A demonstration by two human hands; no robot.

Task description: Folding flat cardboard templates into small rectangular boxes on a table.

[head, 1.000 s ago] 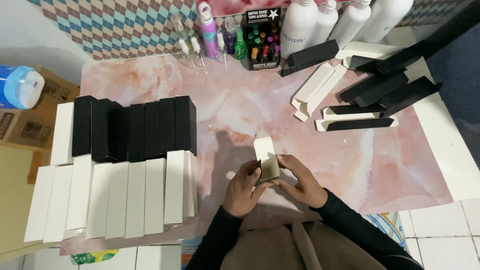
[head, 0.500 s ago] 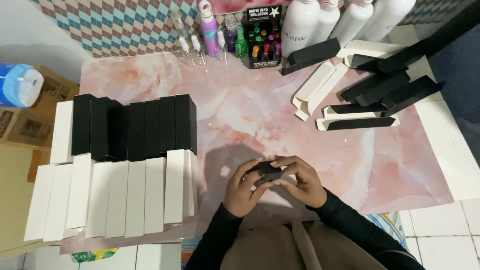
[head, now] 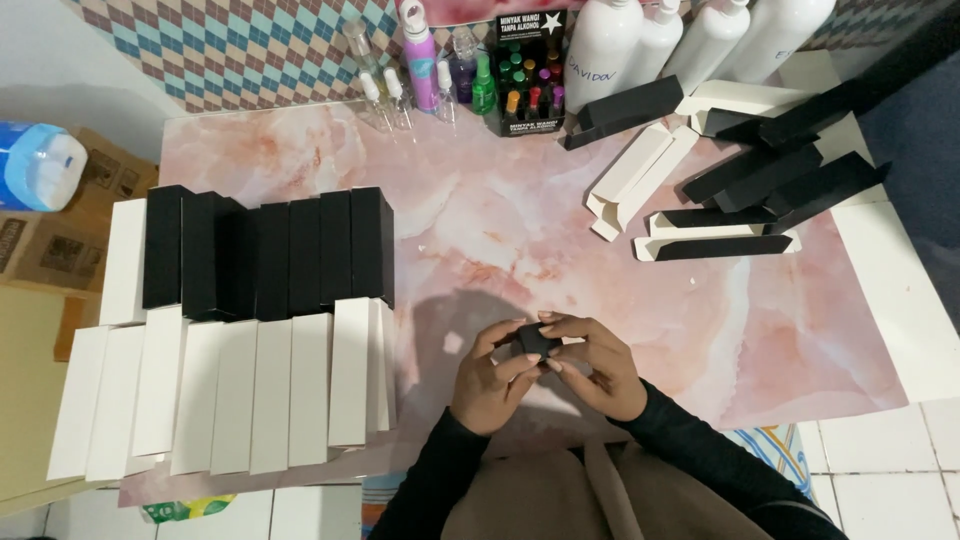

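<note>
At the far left I am seeing a row of black boxes (head: 268, 255) lying above a row of white boxes (head: 225, 395) on the pink table (head: 480, 215). Near the middle, my left hand (head: 487, 385) and right hand (head: 595, 365) are both grasping one small black box (head: 536, 341), fingertips pinching its end. Far right, loose black and white boxes (head: 740, 190) are lying scattered.

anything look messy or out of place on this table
Nothing is spilled or damaged. The flat cartons at the far right lie scattered at mixed angles, unlike the neat rows of boxes on the left. Both hands hold a small black box.
</note>
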